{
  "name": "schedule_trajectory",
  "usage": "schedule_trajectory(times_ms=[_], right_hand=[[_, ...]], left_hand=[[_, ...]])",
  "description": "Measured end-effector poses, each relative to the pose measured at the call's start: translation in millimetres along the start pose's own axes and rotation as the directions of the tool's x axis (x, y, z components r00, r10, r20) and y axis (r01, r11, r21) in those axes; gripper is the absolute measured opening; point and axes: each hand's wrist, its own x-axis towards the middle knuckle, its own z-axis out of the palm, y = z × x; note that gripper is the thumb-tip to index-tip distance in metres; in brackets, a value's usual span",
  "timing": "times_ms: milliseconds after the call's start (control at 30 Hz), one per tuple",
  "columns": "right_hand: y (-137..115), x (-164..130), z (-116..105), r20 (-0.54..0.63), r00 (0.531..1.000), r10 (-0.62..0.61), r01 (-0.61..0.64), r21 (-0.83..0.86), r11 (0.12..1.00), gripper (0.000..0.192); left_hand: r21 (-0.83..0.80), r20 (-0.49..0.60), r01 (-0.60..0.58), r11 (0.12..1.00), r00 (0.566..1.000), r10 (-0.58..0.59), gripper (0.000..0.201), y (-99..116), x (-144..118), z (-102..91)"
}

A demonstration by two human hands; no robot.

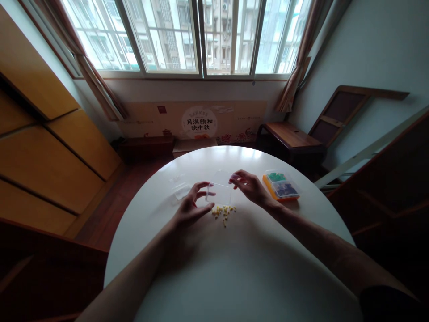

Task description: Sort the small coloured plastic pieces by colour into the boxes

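A small clear plastic box (pixel 219 193) stands at the middle of the white table, its flap tilted up at the back. My left hand (pixel 191 206) curves round its left side, thumb in front and fingers along the edge. With bent fingers, my right hand (pixel 247 185) pinches at the upper right edge of the box; the exact contact is hard to see. Small yellow pieces (pixel 224 212) lie scattered on the table just in front of the box.
Left of my left hand lie other clear plastic containers (pixel 181 190). An orange case (pixel 275 192) at the right carries clear boxes with green pieces (pixel 276 176) and dark pieces (pixel 284 188). The round white table (pixel 214 277) has a curved edge; a wooden stool (pixel 291 134) stands beyond.
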Motion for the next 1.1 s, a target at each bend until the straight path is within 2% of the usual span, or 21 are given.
schedule_trajectory(times_ms=[133,233,333,433,533,600,667,733,800,867,1000,1100], right_hand=[[6,24,10,-0.045,0.997,-0.057,0.05,-0.139,0.989,0.025],[10,40,16,-0.035,0.992,-0.12,0.108,-0.253,0.961,0.019],[15,55,24,-0.029,0.992,-0.119,0.105,-0.309,0.945,0.015],[21,65,34,-0.021,0.998,-0.067,0.055,-0.359,0.932,0.013],[22,68,40,-0.008,1.0,-0.025,0.02,-0.37,0.929,0.011],[18,64,37,-0.012,1.0,-0.028,0.022,-0.354,0.935,0.024],[10,54,24,-0.036,0.997,-0.061,0.045,-0.352,0.935,0.037],[2,38,1,-0.074,0.99,-0.122,0.082,-0.41,0.908,0.035],[-5,17,-30,-0.104,0.979,-0.178,0.096,-0.539,0.837,0.034],[-6,-7,-64,-0.113,0.974,-0.196,0.074,-0.657,0.75,0.041],[1,-58,-123,-0.174,0.981,-0.086,-0.091,-0.804,0.588,0.072],[9,-90,-142,-0.259,0.966,0.02,-0.238,-0.852,0.466,0.098]], left_hand=[[0.283,-0.045,0.021,0.959,0.999,-0.008,0.056,-11,1,-3.0],[0.427,-0.091,-0.003,0.904,0.995,0.046,0.055,-17,1,-3.7],[0.539,-0.114,-0.04,0.842,0.986,0.121,0.055,-16,2,-4.2],[0.649,-0.061,-0.089,0.755,0.984,0.168,0.051,-9,3,-5.0],[0.718,0.038,-0.129,0.684,0.988,0.147,0.049,-5,3,-5.5],[0.747,0.084,-0.136,0.651,0.99,0.112,0.05,-4,3,-5.5],[0.771,0.104,-0.129,0.623,0.992,0.077,0.052,-4,3,-5.2],[0.793,0.111,-0.118,0.598,0.993,0.049,0.055,-5,2,-4.8],[0.809,0.109,-0.105,0.578,0.994,0.029,0.056,-5,2,-4.3],[0.816,0.1,-0.096,0.57,0.995,0.024,0.056,-6,2,-3.8],[0.81,0.065,-0.084,0.581,0.996,0.054,0.053,-9,3,-1.9],[0.797,0.037,-0.083,0.598,0.995,0.09,0.053,-13,4,1.2]])
